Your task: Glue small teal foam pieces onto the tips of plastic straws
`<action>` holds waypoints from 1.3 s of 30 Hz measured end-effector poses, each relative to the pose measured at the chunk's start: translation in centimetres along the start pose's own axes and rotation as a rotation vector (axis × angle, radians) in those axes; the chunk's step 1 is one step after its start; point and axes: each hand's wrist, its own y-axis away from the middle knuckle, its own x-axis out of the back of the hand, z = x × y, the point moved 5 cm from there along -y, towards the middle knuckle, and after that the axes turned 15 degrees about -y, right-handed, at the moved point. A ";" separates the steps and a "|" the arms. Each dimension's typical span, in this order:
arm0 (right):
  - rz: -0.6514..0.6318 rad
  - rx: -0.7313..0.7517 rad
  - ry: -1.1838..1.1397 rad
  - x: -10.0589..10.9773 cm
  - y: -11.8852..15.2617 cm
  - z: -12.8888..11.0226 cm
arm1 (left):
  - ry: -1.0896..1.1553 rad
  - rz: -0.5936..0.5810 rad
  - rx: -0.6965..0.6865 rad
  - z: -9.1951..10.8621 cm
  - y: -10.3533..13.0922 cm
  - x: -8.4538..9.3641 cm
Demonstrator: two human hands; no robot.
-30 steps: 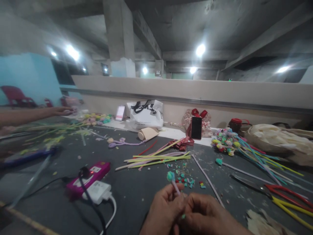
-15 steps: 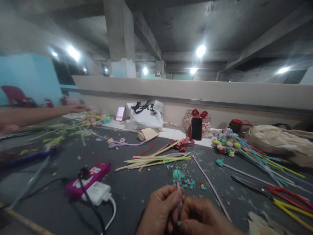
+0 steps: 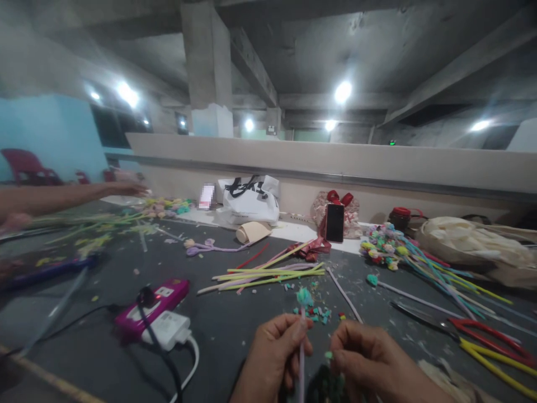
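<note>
My left hand is closed around a thin lilac stem that stands nearly upright. At the stem's top is a teal flower head. Just to the right, my right hand pinches a small green piece at its fingertips, apart from the stem. Beyond both hands, small teal, red and yellow scraps lie scattered on the dark table. Below, between the hands, a dark heap with green bits shows only in part.
Scissors with red and yellow handles lie at right, near a bunch of flowers. Yellow and lilac stems lie ahead. A pink power strip with cables sits left. Another person's arm reaches in from the left edge.
My right hand has moved right, away from the stem, with the green piece at its fingertips. My left hand keeps hold of the stem.
</note>
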 end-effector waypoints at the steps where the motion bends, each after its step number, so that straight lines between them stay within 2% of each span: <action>1: 0.003 0.003 -0.010 0.1 0.1 -0.1 | 0.017 -0.035 0.019 0.1 0.1 -0.1; 10: 0.091 0.054 0.025 1.0 2.0 -2.0 | 0.143 -0.150 0.130 1.5 1.7 -1.6; 15: 0.102 0.065 0.054 1.9 3.0 -1.8 | 0.121 -0.097 0.256 0.8 2.6 -1.9; 18: 0.111 0.080 0.034 1.9 3.2 -1.7 | 0.123 -0.064 0.249 0.5 2.6 -2.3; 23: 0.140 0.051 -0.034 0.6 3.1 -1.3 | 0.133 -0.169 0.216 -0.4 2.4 -4.1; 26: 0.156 0.096 -0.079 0.0 3.0 -1.2 | 0.134 -0.135 0.180 -0.7 2.8 -4.6; 31: 0.226 0.168 -0.045 -0.5 4.0 -1.9 | 0.111 -0.063 0.140 -0.5 3.9 -4.8; 39: 0.235 0.253 0.002 -1.9 4.9 -2.3 | 0.053 0.035 0.021 -0.1 4.9 -3.9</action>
